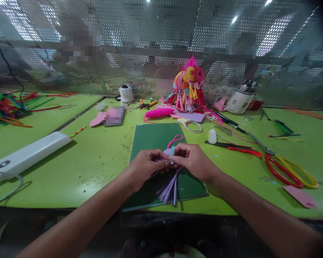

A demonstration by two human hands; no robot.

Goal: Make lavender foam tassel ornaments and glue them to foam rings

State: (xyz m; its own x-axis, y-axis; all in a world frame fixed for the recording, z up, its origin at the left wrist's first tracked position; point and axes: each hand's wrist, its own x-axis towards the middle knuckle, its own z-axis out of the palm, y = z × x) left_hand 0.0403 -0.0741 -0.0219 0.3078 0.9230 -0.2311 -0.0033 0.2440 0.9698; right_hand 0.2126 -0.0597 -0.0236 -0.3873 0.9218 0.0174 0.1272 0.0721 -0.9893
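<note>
Both hands meet over a dark green mat (pixel 153 134) and pinch a small purple paper tassel (pixel 169 191). Its cut strips fan out below the fingers, and a pink cord loop (pixel 177 137) sticks up above them. My left hand (pixel 146 163) is closed on the tassel's left side, thumb and forefinger pressed together. On the other side, my right hand (pixel 195 159) grips it near a light blue strip (pixel 173 150). The fingers partly hide the top of the tassel.
Scissors with red and yellow handles (pixel 282 172) and a pink tag (pixel 298 196) lie at right. A white power strip (pixel 32 152) is at left. Behind stand a colourful paper tassel bundle (pixel 190 84), pink yarn (pixel 158 113), a tape roll (pixel 193 126) and a bottle (pixel 240 98).
</note>
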